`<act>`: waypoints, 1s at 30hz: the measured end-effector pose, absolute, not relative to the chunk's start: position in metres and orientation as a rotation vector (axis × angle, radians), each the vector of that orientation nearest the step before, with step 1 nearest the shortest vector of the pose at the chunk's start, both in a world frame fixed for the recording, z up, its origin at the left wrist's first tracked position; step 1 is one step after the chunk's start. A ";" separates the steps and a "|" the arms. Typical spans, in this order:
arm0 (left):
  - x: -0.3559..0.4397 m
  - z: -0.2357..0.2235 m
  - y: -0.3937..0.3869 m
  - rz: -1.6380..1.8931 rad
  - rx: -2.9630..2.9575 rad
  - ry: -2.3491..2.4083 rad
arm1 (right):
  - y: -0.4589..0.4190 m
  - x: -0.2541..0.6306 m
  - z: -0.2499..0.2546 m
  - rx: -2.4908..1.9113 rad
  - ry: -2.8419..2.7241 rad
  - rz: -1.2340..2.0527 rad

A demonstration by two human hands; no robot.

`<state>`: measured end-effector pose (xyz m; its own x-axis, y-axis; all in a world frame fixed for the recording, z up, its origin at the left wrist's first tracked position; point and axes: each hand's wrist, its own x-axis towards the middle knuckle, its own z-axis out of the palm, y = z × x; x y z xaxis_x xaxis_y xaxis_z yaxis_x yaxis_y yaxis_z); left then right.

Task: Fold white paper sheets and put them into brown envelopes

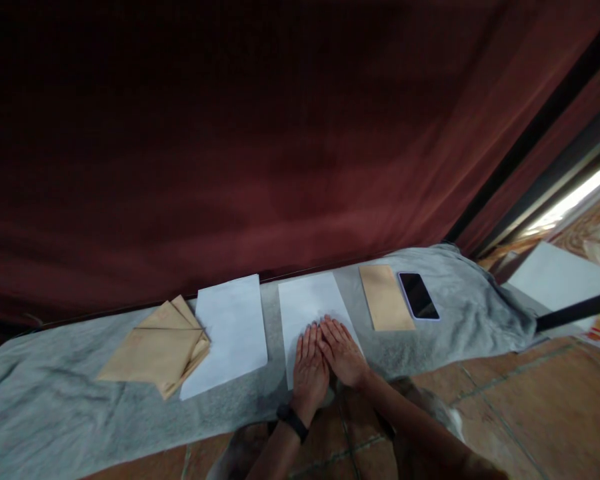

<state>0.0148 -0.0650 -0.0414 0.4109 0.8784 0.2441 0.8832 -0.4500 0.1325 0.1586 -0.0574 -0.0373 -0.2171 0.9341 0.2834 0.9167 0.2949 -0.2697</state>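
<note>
My left hand (pixel 310 365) and my right hand (pixel 343 350) lie flat, side by side, fingers stretched out, on the near half of a white sheet of paper (pixel 309 300). The sheet rests on a grey cloth (pixel 80 413) spread over the floor. A black band sits on my left wrist. Neither hand holds anything. A second stack of white paper (pixel 230 330) lies to the left of the sheet. Left of that sits a pile of tan envelopes (pixel 160 347). A single tan envelope (pixel 385 297) lies to the right.
A dark phone (pixel 419 295) lies beside the single envelope on the cloth. A dark red curtain (pixel 230 167) hangs behind the cloth. Brown floor tiles (pixel 530 400) show at the right, with another white sheet (pixel 555 273) and a black rod (pixel 575 310) farther right.
</note>
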 end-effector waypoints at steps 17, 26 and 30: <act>0.002 -0.027 -0.034 -0.631 -2.454 -1.842 | -0.021 0.167 -0.038 -1.764 -2.090 0.021; 0.018 -0.031 0.077 -0.445 -2.474 -1.950 | 0.083 0.155 -0.038 -1.771 -2.158 0.057; 0.004 -0.043 0.077 -0.501 -2.338 -2.012 | 0.088 0.170 -0.052 -1.819 -2.096 -0.050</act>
<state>0.0040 0.0770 -0.0432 0.1197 0.9606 0.2507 0.9661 -0.1709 0.1935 0.1700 0.0880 -0.0518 -0.1034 0.9504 0.2934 0.9634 0.1691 -0.2082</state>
